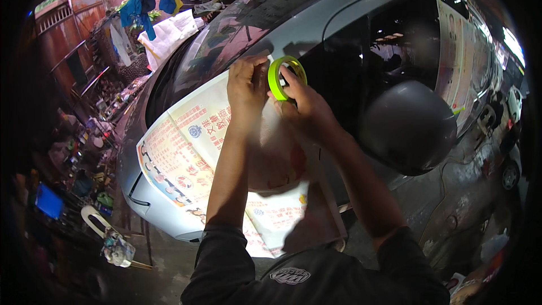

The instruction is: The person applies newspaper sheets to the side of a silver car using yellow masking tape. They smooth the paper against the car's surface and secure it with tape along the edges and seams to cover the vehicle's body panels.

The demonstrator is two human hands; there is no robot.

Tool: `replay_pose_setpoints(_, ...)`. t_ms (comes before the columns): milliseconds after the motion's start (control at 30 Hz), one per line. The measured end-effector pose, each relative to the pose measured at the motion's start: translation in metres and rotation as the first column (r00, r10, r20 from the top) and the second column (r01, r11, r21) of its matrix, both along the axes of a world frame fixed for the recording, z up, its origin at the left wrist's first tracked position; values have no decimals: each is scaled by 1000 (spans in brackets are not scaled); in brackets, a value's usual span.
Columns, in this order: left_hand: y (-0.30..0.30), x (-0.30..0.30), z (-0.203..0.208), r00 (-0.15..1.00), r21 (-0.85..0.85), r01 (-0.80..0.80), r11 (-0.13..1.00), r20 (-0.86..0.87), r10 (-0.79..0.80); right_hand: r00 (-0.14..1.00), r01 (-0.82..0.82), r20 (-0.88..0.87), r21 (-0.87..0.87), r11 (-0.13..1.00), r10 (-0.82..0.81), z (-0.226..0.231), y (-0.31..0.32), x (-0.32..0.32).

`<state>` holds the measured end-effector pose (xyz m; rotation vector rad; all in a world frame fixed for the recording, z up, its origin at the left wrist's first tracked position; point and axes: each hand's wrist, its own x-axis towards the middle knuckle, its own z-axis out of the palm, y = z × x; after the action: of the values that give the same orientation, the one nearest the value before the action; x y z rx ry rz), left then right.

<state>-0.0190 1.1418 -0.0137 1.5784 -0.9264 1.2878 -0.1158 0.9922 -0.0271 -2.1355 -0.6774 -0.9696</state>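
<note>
A large printed paper sheet (195, 116) with red lettering drapes over the front of a silver-grey car (339, 8), its top corner near the windshield. At that corner my left hand (247, 87) has its fingers bent and drawn together against the paper. What they pinch, if anything, is hidden. Just to the right, my right hand (307, 107) grips a bright yellow-green roll of tape (273, 82), with fingers through and around its ring. The roll is tilted on edge, close to my left fingertips. Shadow from my arms darkens the middle of the paper.
A rounded dark grey side mirror (409, 130) juts out on the right. More printed paper (454, 62) covers a rear side window. Clutter, with a blue box-like object (49, 201) and a light-coloured chair (96, 219), lies left of the car. Clothes (138, 11) hang behind.
</note>
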Motion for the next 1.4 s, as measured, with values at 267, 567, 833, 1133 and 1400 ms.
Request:
replay_pose_setpoints(267,25,3,-13,658,-196,621,759,-394,-641,991,2,-133,-48,999,-9,23,2,-4)
replay_pose_setpoints(567,21,5,-9,861,2,460,888,-246,-445,995,3,-101,-129,992,-16,31,-8,-3)
replay_pose_setpoints(833,18,1,-7,870,-32,429,903,-252,-423,996,80,-8,-278,957,-85,31,-17,1)
replay_pose_setpoints(1133,17,-1,-7,845,-36,450,892,-306,-438,991,129,10,-338,932,-134,27,-19,0)
replay_pose_setpoints(1400,18,-2,-7,797,-67,495,866,-362,-483,970,235,161,-464,854,-180,37,-19,-3)
